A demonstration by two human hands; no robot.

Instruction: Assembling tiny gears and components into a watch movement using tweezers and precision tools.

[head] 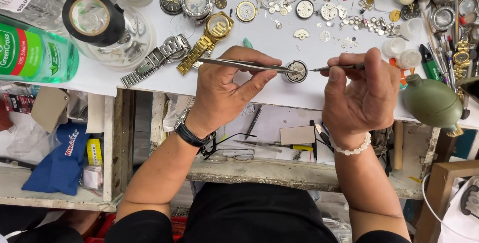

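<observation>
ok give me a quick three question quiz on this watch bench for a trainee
1. True or false: the left hand holds tweezers.
2. The tips of both tools meet at which thing? A) gold watch B) watch movement C) tape roll
3. What kind of thing does the right hand hold?

Key:
1. True.
2. B, the round watch movement, not the gold watch or tape roll.
3. A thin screwdriver, its tip at the movement's edge.
</observation>
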